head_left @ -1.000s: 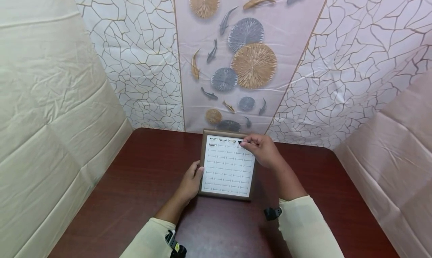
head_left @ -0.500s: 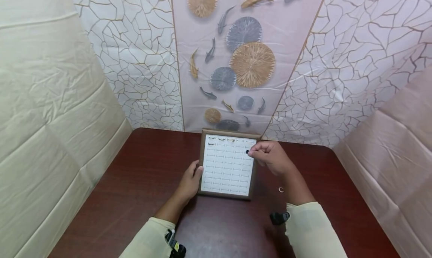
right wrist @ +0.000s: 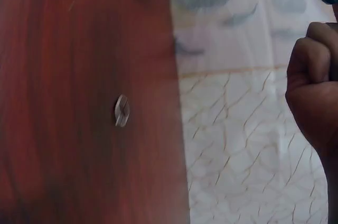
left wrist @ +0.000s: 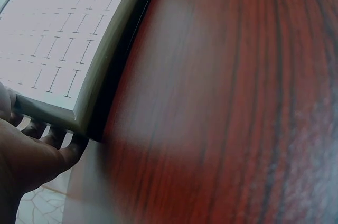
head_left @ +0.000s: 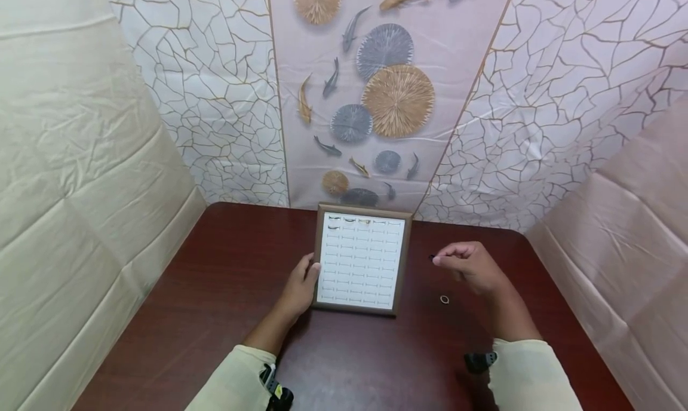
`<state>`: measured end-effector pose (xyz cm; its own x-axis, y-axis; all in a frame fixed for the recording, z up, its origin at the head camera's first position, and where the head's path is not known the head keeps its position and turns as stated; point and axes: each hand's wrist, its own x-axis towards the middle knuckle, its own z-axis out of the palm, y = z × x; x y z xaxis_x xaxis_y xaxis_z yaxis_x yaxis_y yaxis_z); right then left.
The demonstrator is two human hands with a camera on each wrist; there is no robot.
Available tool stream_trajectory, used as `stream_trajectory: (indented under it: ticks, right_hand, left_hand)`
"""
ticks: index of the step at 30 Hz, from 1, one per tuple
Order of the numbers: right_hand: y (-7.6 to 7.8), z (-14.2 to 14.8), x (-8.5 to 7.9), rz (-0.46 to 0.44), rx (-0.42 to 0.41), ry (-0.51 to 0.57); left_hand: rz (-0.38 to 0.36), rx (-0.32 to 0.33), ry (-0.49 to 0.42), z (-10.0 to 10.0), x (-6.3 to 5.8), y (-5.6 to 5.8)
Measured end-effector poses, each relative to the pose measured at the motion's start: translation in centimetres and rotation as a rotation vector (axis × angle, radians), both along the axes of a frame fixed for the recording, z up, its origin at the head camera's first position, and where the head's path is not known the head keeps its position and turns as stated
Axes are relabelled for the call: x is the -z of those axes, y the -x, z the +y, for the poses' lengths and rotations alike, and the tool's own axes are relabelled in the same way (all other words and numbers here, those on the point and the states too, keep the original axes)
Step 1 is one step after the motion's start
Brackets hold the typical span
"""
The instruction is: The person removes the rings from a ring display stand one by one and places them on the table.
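Black ring pinched in your right hand beside the framed board, you gripped its left edge with your left hand; a pale ring lay nearby on the tabletop. Ring handling seemed the step; your next move likely needed a steady pinch.

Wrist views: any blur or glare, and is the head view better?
Left wrist: pale glare on the table at lower right, a hazy patch mid-picture, printed lines on the framed sheet fading toward the left. Right wrist: table and patterned backdrop soft, loose ring visible but not crisp. Head: clearer overall, pale sheen on the table's near middle.
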<state>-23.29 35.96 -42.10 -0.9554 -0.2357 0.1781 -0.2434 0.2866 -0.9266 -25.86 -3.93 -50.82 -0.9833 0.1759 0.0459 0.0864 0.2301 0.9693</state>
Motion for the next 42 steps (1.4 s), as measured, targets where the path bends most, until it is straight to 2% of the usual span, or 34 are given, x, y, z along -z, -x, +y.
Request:
stream_trajectory:
  ticks: [5,9,13,25,42]
  right_hand:
    - [0.0,1.2,1.4,-0.109,0.124,-0.244]
    - [0.2,1.7,2.6,-0.153,0.16,-0.367]
    - [0.2,1.7,3.6,-0.189,0.177,-0.439]
    - [0.1,1.3,6.1,-0.277,0.206,-0.429]
    - [-0.4,0.7,7.3,-0.288,0.208,-0.445]
  left_hand:
    - [-0.002,-0.007,-0.001,-0.1,-0.4,-0.1]
    - [-0.007,-0.012,0.002,-0.1,-0.6,-0.2]
    - [-0.017,-0.011,0.003,-0.1,-0.6,-0.2]
    - [-0.025,-0.013,-0.001,0.1,-0.4,-0.2]
    - [-0.041,-0.017,-0.006,0.2,-0.1,-0.1]
